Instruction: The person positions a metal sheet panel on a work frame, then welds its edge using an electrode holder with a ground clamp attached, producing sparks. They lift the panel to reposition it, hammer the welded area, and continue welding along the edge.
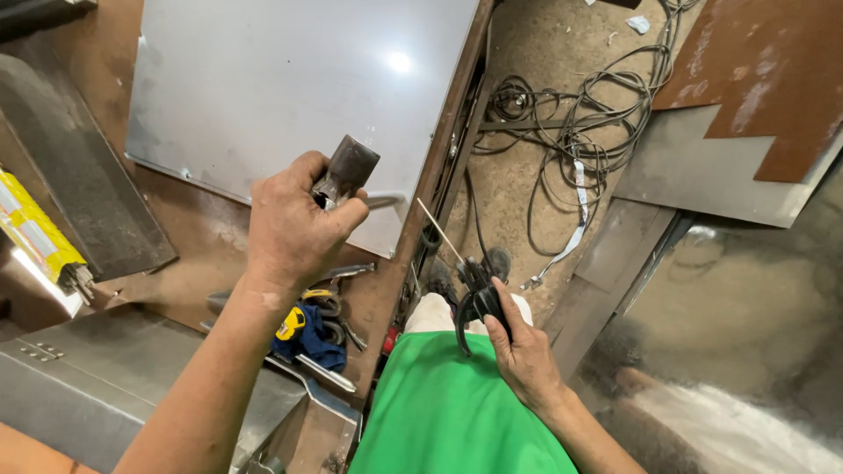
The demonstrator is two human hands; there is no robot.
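Note:
My left hand [294, 224] is raised over the workbench and is closed on a dark metal hand tool [347, 168] with a blunt rusty head, held above a shiny steel sheet [263, 88]. My right hand [522, 347] is low by my green shirt [448, 412] and grips a black welding electrode holder [479, 298]. A thin welding rod [439, 230] sticks up and to the left from the holder. A black cable loops down from the holder by my fingers.
Pliers and a blue cloth [312, 329] lie on the rusty bench. A yellow box of rods [39, 241] sits at the left. Tangled cables [571, 114] cover the dirt floor. Rusty and grey metal sheets [746, 114] lie at the right.

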